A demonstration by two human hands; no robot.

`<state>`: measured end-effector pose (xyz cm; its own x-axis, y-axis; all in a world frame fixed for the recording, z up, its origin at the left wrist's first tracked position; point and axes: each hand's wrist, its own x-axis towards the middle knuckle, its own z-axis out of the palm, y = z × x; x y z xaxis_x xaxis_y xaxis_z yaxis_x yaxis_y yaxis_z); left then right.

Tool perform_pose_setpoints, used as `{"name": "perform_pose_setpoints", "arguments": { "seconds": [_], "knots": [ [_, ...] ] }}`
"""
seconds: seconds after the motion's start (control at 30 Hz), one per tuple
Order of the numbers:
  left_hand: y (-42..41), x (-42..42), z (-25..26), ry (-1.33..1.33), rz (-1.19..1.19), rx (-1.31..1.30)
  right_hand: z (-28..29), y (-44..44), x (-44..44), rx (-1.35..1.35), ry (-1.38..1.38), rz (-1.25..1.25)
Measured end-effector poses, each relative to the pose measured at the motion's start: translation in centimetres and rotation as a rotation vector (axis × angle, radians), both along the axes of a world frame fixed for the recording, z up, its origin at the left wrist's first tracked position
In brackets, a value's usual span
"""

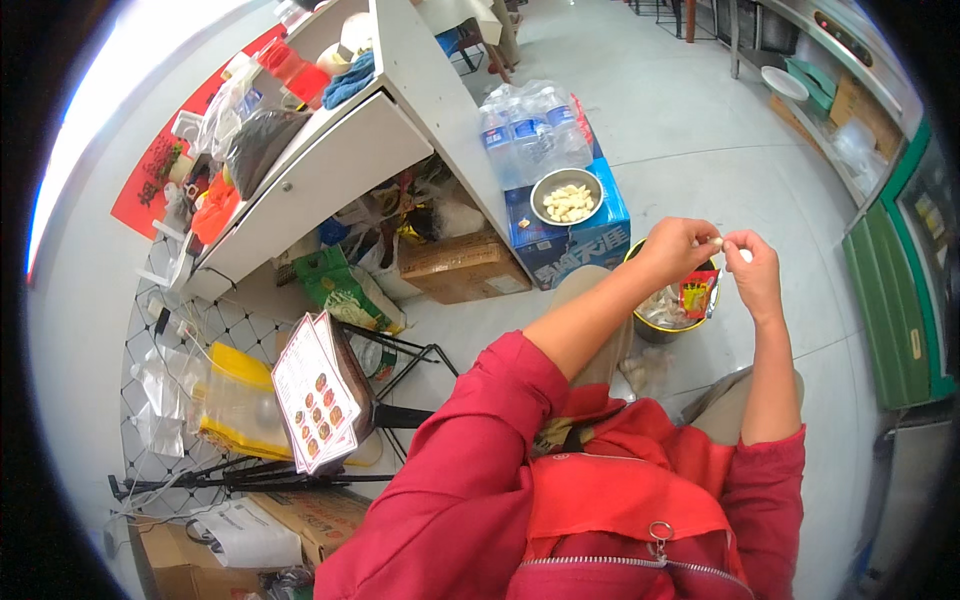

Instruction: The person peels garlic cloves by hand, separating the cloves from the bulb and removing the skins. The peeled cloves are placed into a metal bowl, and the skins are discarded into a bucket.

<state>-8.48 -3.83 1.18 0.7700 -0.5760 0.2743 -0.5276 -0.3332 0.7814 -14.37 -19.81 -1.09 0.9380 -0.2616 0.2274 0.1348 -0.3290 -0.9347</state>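
Over a dark bin with a yellow rim (667,330), my left hand (679,247) pinches a small pale garlic clove (718,242). The fingertips of my right hand (752,270) meet it at the clove, and another white piece, probably garlic, sits within the fingers of that hand. Pale skins and a red packet (697,294) are in the bin. To the left of my hands, a metal bowl (566,196) of peeled garlic cloves rests on a blue cardboard box (574,244).
Shrink-wrapped water bottles (532,131) stand behind the bowl. A white cabinet (330,161) is at the left, with a brown carton (465,266) under it. Printed menus (319,397) lie on a stool. A green-framed appliance (892,300) stands at the right.
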Motion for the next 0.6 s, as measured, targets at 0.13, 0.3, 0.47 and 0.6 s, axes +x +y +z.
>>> {"name": "perform_pose_setpoints", "arguments": {
  "seconds": [0.13, 0.3, 0.47, 0.6],
  "knots": [
    [0.5, 1.2, -0.9, 0.069, -0.034, -0.015, -0.8, 0.6, 1.3, 0.021, -0.009, -0.029],
    [1.0, 2.6, -2.9, 0.137, -0.061, -0.134, -1.0, 1.1, 2.8, 0.144, 0.121, 0.041],
    [1.1, 3.4, -3.2, 0.378, -0.052, -0.254, 0.4, 1.8, 3.0, 0.365, 0.268, 0.071],
    [2.5, 3.1, -1.2, 0.505, -0.005, -0.297, 1.3, 2.8, 2.9, 0.418, 0.194, 0.155]
  ]
}}
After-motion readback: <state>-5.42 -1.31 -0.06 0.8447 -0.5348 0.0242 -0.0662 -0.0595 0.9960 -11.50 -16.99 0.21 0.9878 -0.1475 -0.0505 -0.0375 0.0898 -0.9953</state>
